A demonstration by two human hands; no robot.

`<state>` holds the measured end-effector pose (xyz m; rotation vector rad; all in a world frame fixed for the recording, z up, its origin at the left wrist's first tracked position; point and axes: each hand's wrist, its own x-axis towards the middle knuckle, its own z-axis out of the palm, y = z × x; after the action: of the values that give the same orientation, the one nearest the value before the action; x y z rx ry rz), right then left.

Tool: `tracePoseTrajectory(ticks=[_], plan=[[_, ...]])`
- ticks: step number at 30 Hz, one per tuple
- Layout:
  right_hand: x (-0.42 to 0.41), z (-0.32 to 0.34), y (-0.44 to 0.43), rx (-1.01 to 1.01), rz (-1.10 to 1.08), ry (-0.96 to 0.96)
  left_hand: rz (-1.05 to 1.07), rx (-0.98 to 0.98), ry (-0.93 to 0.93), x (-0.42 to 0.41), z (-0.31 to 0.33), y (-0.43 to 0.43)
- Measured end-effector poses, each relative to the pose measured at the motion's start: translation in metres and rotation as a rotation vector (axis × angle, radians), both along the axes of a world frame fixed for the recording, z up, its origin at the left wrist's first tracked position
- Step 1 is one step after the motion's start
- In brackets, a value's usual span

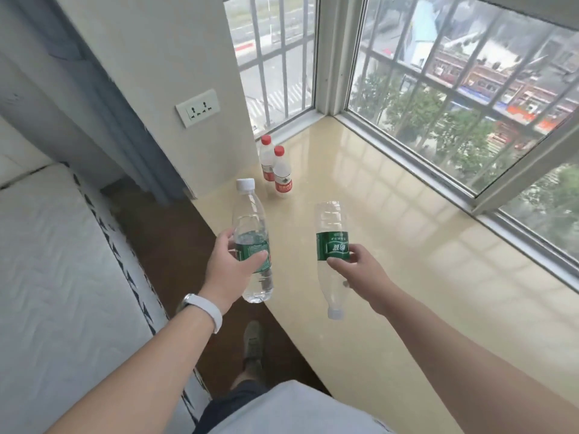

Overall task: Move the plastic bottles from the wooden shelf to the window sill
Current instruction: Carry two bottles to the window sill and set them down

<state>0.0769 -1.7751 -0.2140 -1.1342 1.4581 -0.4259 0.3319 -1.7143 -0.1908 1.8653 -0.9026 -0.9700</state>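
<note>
Indoors, a glossy cream window sill [391,214] fills the frame's right. At centre, the left hand [232,264] clasps an upright green-labelled bottle [250,220]; the right hand [360,270] grips an inverted green-labelled bottle [330,223]. Two red-capped bottles [275,167] stand upper centre on the sill.

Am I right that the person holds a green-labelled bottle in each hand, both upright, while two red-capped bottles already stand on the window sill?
Not quite. The head view shows only the left hand holding its green-labelled bottle upright, white cap on top. The right hand holds its green-labelled bottle upside down, cap pointing downward. The two red-capped bottles do stand on the window sill.
</note>
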Motion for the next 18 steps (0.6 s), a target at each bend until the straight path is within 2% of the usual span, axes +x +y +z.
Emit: tracePoseTrajectory(ticks=[9, 18], plan=[[0.088, -0.032, -0.034, 0.164, -0.157, 0.189, -0.274, 0.160, 0.008, 0.097, -0.052, -0.096], [0.100, -0.059, -0.051, 0.280, -0.284, 0.345, -0.523, 0.188, -0.050, 0.099, -0.091, -0.164]])
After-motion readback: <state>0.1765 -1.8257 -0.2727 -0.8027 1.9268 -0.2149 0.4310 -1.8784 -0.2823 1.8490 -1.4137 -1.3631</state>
